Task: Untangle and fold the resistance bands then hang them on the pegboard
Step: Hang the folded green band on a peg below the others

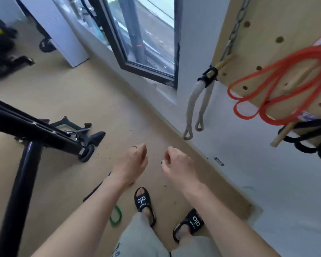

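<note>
On the floor by the person's left foot lies a green band [115,217], soft, light and stretchy, best lifted at its loop end. Both the left hand [132,162] and right hand [177,164] hang loosely curled, holding nothing. An orange band [278,89] already drapes over a peg on the pegboard [263,34].

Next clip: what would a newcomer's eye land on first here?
Probably the orange band, looped over a peg on the pegboard at upper right. Next, the left hand and right hand held out mid-frame, loosely curled and holding nothing. A green band lies on the floor by the sandalled feet.
</note>
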The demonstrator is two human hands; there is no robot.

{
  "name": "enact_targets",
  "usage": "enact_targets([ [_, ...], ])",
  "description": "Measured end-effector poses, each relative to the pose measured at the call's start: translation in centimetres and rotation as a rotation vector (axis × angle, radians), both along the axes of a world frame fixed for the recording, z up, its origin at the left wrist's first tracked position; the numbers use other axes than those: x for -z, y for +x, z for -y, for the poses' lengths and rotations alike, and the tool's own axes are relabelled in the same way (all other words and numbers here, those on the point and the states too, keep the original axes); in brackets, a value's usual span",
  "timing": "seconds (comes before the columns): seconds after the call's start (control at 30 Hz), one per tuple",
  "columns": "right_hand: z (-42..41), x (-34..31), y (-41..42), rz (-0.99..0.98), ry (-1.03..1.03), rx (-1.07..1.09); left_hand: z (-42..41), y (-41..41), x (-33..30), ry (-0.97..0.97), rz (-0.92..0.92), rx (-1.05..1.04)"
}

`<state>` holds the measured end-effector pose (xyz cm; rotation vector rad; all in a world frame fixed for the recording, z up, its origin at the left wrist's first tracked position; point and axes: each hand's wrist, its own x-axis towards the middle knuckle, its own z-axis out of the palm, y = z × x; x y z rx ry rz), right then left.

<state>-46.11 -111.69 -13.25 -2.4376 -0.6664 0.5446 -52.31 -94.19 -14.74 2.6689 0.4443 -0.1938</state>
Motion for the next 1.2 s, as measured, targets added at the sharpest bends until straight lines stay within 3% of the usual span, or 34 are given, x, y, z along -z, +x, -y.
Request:
enact_targets([
  [0.13,-7.4,2.5,-1.5,-0.017,-0.12,-0.168,-7.6,-4.3,3.3,-0.039,-0.088,-0.24],
  [0.37,-20.7,11.4,-4.8,-0.063,-0.311,-0.44,-16.9,-11.3,13.2,-0.204,-0.267,-0.449],
  [0.53,-27.4,24.2,-6.5,-0.059,-0.411,-0.687,-22.3,-15.0,25.5,-0.293,-0.347,-0.698],
  [0.73,-33.7,45.6,-8.8,0.014,-0.491,-1.005,-25.0,-18.2,46.4,-0.31,-0.489,-0.808],
  [1.0,-39.7,73.4,-13.3,0.176,-0.458,-1.247,-27.0,-22.0,72.9,-0.046,-0.766,-0.645],
  [1.2,-40.6,84.2,-15.7,0.424,-0.518,-1.376,-27.4,-23.5,82.4,0.147,-0.733,-0.544],
])
